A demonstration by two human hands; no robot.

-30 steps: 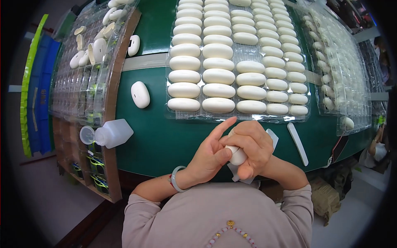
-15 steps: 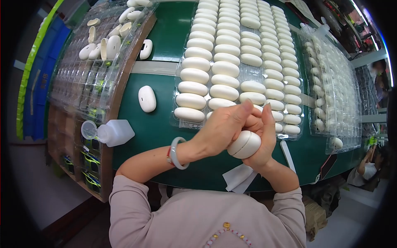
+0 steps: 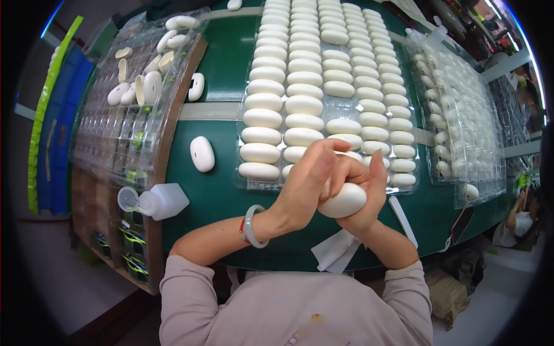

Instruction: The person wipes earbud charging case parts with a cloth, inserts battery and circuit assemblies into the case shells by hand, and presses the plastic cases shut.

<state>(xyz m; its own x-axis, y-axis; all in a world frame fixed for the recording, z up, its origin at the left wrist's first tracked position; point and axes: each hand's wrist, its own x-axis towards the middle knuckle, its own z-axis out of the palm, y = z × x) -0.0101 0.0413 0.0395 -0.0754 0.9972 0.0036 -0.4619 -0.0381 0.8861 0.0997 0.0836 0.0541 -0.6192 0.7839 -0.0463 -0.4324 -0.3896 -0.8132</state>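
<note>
Our right hand (image 3: pixel 370 209) cups a white case (image 3: pixel 346 202) against its palm; our left hand (image 3: pixel 303 187) bends alongside, grip unclear.

White case (image 3: pixel 347 200) partly hidden by the hands (image 3: pixel 307 185)

Case (image 3: pixel 346 200) in hands (image 3: pixel 303 187), tray (image 3: pixel 340 108) beyond, bottle (image 3: pixel 168 202) at left, cloth (image 3: pixel 336 250) on table (image 3: pixel 222 187), strip (image 3: pixel 403 221) right of cloth

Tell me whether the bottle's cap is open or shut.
Open: the white bottle has its round lid swung out beside the neck, not covering it.
</note>
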